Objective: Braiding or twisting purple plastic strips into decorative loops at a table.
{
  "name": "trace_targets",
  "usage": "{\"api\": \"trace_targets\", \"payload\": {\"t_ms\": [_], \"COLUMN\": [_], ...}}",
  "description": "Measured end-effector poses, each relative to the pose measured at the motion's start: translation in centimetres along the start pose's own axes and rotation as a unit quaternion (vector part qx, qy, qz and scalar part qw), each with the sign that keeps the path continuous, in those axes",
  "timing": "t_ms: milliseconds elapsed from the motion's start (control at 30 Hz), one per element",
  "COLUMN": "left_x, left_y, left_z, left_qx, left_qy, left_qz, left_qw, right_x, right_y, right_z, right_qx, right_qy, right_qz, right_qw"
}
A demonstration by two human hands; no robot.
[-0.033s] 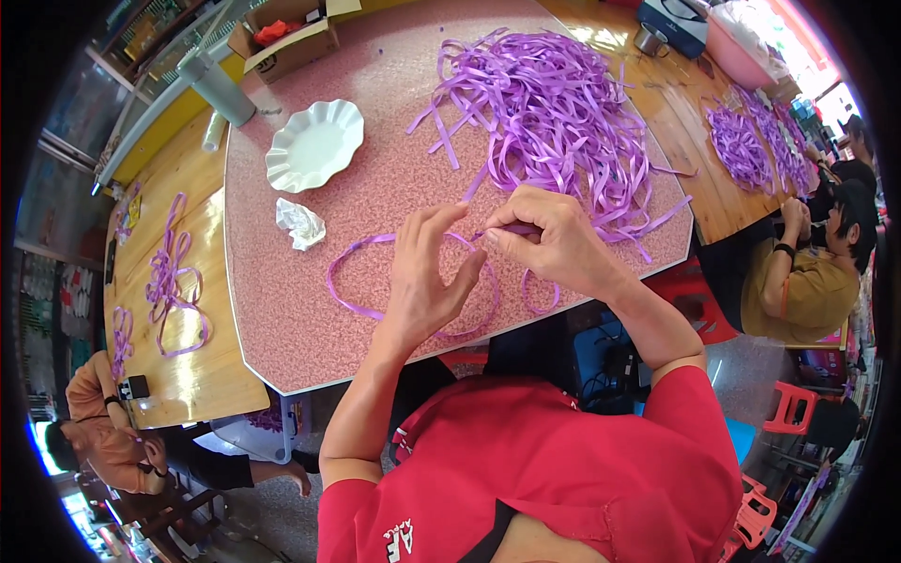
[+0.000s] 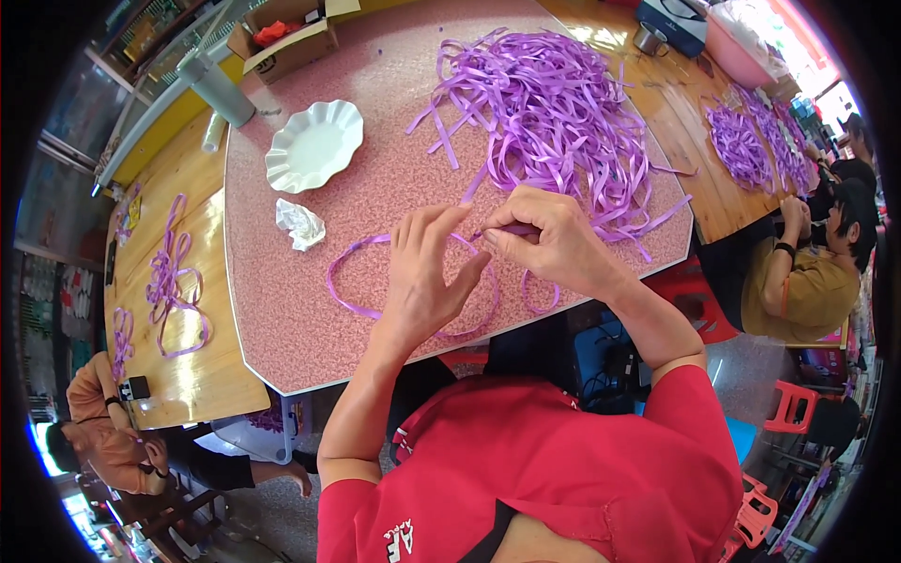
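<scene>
My right hand [image 2: 552, 235] is closed in a pinch on a narrow purple ribbon [image 2: 516, 228], with a small dark part of it at the fingertips. Just to the left, my left hand [image 2: 422, 267] has its thumb and forefinger spread apart, close to the pinched part. Behind the left hand, the ribbon's loop [image 2: 349, 302] lies on the pink speckled table, and a smaller loop [image 2: 540, 308] hangs below the right hand. A big tangled heap of purple ribbons [image 2: 554, 103] lies beyond my hands; one strand from it reaches the left fingertips.
On the pink table [image 2: 282, 319] stand a white scalloped dish [image 2: 315, 145], crumpled tissue [image 2: 300, 225] and an open cardboard box [image 2: 293, 52]. A grey-green bottle [image 2: 216, 86] is at the left. More ribbons [image 2: 174, 281] lie on wooden tables either side, where other people [image 2: 807, 272] sit.
</scene>
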State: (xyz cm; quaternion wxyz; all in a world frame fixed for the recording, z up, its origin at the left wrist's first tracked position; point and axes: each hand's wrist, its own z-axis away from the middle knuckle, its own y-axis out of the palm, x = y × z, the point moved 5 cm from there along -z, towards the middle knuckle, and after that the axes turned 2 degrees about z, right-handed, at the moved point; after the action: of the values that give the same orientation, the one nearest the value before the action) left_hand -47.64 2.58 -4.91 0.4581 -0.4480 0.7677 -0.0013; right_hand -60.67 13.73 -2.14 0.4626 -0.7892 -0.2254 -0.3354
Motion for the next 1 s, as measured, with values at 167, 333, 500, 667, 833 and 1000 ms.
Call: {"api": "trace_targets", "payload": {"t_ms": [167, 333, 500, 667, 833, 1000], "left_x": [-1.8, -1.8, -1.2, 0.6, 3.0, 4.9], "left_y": [0.2, -0.2, -1.7, -1.7, -1.8, -3.6], "left_z": [-1.0, -1.2, -1.0, 0.6, 2.3, 3.0], "left_qx": [0.082, 0.169, 0.208, 0.212, 0.197, 0.130], "left_qy": [0.159, 0.191, 0.147, 0.045, -0.068, -0.099], "left_qz": [-0.214, -0.250, -0.077, 0.087, 0.160, -0.037], "left_qw": [0.960, 0.934, 0.964, 0.972, 0.965, 0.986], "right_x": [0.6, 0.8, 0.2, 0.2, -1.3, -4.7], "right_y": [0.1, -0.1, 0.6, 1.4, 2.2, -1.1], "right_z": [-0.2, -0.4, -0.2, -0.3, -0.1, 0.8], "right_qx": [0.021, 0.047, 0.082, 0.104, 0.080, 0.014], "right_qy": [-0.026, -0.044, -0.087, -0.096, -0.092, -0.002], "right_qz": [0.022, 0.022, -0.048, -0.065, -0.117, 0.067], "right_qw": [0.999, 0.998, 0.992, 0.988, 0.986, 0.998]}}
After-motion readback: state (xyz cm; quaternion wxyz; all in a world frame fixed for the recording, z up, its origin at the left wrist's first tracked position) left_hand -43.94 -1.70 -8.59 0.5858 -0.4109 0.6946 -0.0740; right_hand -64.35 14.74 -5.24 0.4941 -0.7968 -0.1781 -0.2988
